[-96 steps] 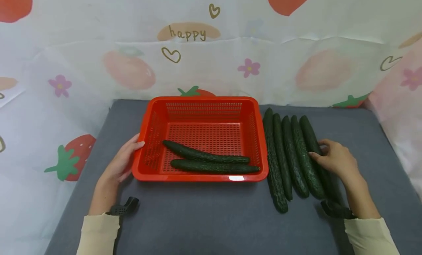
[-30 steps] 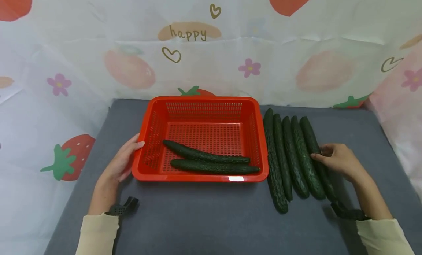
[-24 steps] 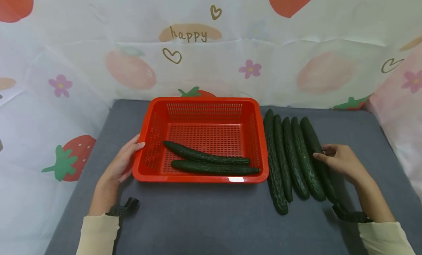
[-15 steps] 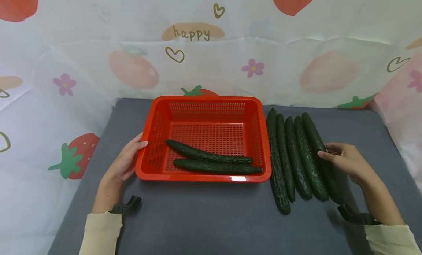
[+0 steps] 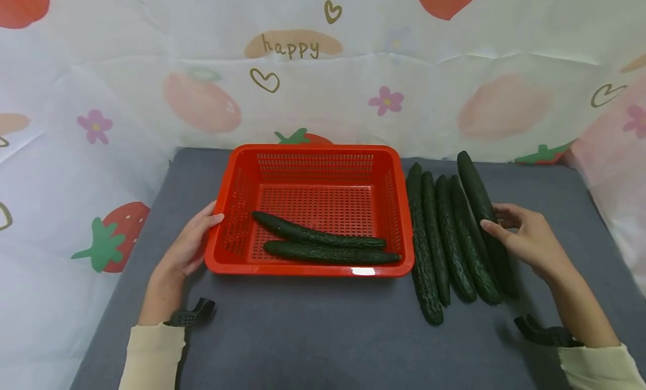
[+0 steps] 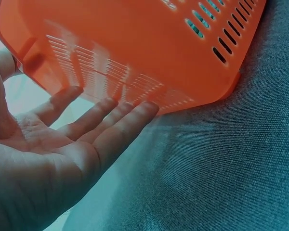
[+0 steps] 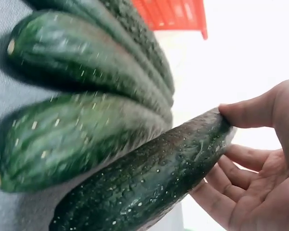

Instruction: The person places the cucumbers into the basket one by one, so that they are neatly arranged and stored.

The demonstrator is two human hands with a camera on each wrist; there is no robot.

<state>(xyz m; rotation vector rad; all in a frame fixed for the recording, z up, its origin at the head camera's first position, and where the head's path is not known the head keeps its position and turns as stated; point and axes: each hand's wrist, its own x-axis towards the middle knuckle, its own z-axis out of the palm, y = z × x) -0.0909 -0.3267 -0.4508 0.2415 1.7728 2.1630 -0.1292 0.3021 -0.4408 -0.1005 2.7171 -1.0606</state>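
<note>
- Grey table (image 5: 323,334), one printed cloth (image 5: 323,107) behind.
- Right hand (image 5: 530,238) pinches one cucumber (image 5: 478,196).
- Just left of it, four cucumbers (image 5: 453,238) lie in a row.
- Left hand (image 5: 190,241) grips one basket (image 5: 303,269) by its side.
- Inside, two cucumbers (image 5: 330,252).

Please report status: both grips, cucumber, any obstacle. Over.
Right grip pinching rightmost cucumber, tilted. Left grip holding red basket by left rim. Four cucumbers lie between held cucumber and basket.

I see: red, slotted plastic basket (image 5: 303,269); long, dark-green, pale-flecked cucumbers (image 5: 451,238); grey cloth-covered tabletop (image 5: 313,334); white, strawberry-and-flower-printed fabric backdrop (image 5: 323,107).
</note>
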